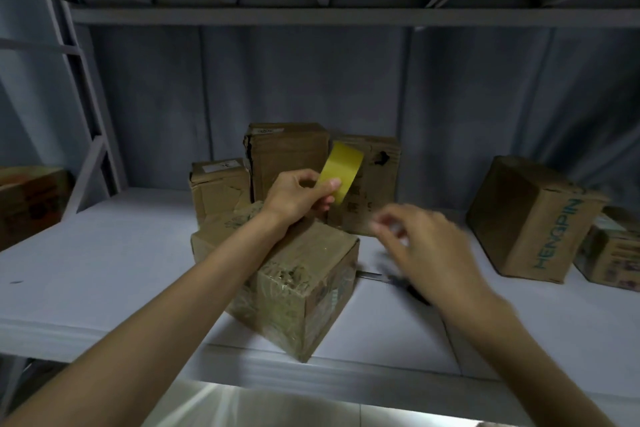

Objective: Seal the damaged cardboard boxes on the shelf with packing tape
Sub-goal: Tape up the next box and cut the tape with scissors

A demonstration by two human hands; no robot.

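Note:
A worn cardboard box (304,291), wrapped in wrinkled clear tape, sits turned at an angle near the front of the white shelf (104,253). My left hand (298,199) is raised above its far top edge and grips a roll of yellow packing tape (341,172) between thumb and fingers. My right hand (422,246) hovers to the right of the box, blurred by motion, with fingers loosely spread and nothing visible in them. A dark tool (398,279) lies on the shelf beneath my right hand, blurred and partly hidden.
Three battered boxes stand behind: a small one (218,187), a tall torn one (287,152) and one with a hole (377,180). A box marked HENGPIN (533,218) leans at the right, with another (613,250) beside it. A shelf beam (346,15) runs overhead.

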